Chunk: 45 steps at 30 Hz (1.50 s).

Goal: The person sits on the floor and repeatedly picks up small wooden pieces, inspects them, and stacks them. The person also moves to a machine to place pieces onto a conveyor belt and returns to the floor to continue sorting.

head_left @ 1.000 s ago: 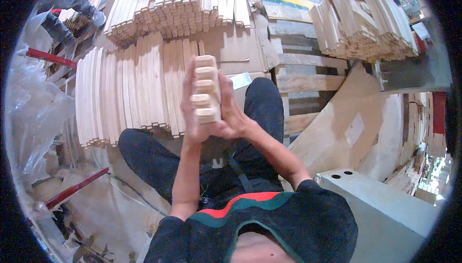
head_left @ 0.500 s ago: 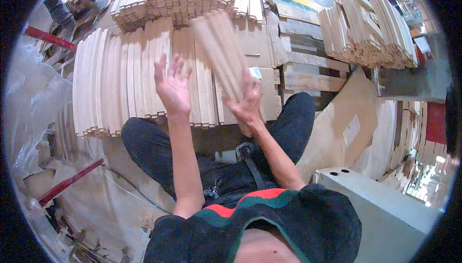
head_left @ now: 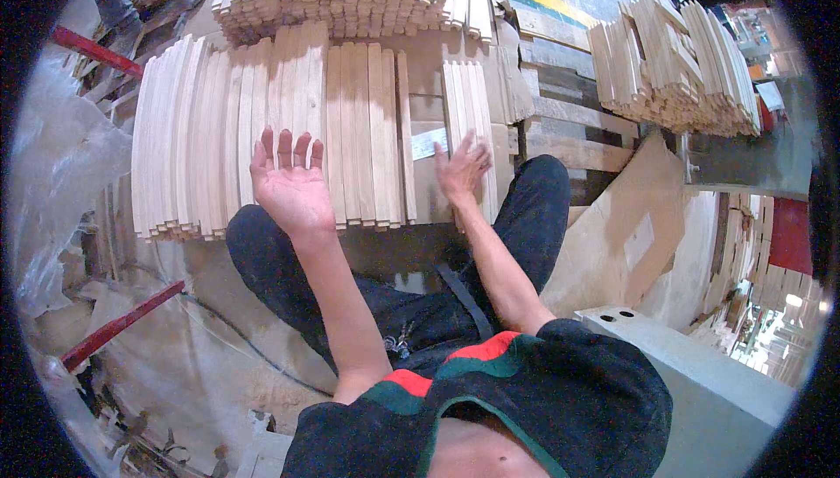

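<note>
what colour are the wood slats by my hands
Pale, light tan wood slats, shown best in the head view.

I see pale cream wooden slats (head_left: 289,128) at twelve o'clock, dark navy trousers (head_left: 289,277) below, and a black shirt (head_left: 525,408) with red-and-green collar stripes at six. A red bar (head_left: 114,329), possibly painted metal, lies at eight.

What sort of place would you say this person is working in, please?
Most likely a woodworking shop or timber-processing floor. Rows of pale wooden slats lie in front of the person's open left hand and right hand, further stacks of slats stand to the right, and cardboard sheets lean nearby.
</note>
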### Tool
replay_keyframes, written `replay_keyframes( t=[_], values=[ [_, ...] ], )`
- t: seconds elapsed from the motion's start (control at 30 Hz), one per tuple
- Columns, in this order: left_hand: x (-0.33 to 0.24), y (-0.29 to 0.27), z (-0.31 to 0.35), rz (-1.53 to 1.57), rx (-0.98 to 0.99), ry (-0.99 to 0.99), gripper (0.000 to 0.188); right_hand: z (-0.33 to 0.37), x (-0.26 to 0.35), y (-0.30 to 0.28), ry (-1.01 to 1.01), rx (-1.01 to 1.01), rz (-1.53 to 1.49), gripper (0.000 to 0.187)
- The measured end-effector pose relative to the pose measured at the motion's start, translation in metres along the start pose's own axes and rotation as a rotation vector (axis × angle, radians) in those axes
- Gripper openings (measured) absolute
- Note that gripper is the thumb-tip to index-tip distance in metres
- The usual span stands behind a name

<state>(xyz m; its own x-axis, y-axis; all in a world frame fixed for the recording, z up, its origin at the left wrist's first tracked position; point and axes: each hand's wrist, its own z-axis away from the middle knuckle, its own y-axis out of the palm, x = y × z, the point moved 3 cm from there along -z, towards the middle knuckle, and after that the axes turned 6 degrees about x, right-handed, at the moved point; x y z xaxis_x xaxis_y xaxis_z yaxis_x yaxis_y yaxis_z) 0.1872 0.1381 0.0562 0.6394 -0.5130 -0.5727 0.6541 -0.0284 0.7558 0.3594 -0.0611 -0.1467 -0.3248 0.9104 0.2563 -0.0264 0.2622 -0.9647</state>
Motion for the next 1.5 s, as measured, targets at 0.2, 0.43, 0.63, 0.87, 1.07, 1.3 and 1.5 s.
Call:
replay_keyframes(
  t=[0.2, 0.43, 0.63, 0.87, 1.07, 1.3, 1.5],
  values=[
    [-0.003, -0.006, 0.0, 0.032, -0.073, -0.044, 0.032, 0.037, 0.058, 0.041, -0.034, 0.306, -0.2, 0.047],
    [-0.006, -0.024, -0.003, 0.048, -0.119, -0.016, 0.029, 0.037, 0.068, 0.052, 0.124, 0.352, -0.582, 0.046],
    [0.043, -0.043, -0.003, -0.261, -0.437, 0.039, 0.033, 0.017, 0.044, 0.082, 0.342, 0.512, -0.923, 0.063],
    [0.099, -0.118, 0.002, -0.227, -0.632, -0.17, 0.039, 0.04, 0.077, 0.05, 0.038, 0.156, -0.802, 0.056],
    [0.13, -0.164, -0.012, -0.197, -0.623, -0.31, 0.054, 0.038, 0.085, 0.041, 0.032, 0.202, -0.671, 0.062],
    [0.145, -0.236, -0.035, -0.579, -0.641, -0.364, 0.078, 0.046, 0.111, 0.02, 0.036, 0.213, -0.644, 0.072],
    [0.15, -0.196, -0.005, -1.144, -0.5, -0.438, 0.087, 0.034, 0.086, 0.032, 0.13, 0.279, -0.624, 0.073]
  ],
)
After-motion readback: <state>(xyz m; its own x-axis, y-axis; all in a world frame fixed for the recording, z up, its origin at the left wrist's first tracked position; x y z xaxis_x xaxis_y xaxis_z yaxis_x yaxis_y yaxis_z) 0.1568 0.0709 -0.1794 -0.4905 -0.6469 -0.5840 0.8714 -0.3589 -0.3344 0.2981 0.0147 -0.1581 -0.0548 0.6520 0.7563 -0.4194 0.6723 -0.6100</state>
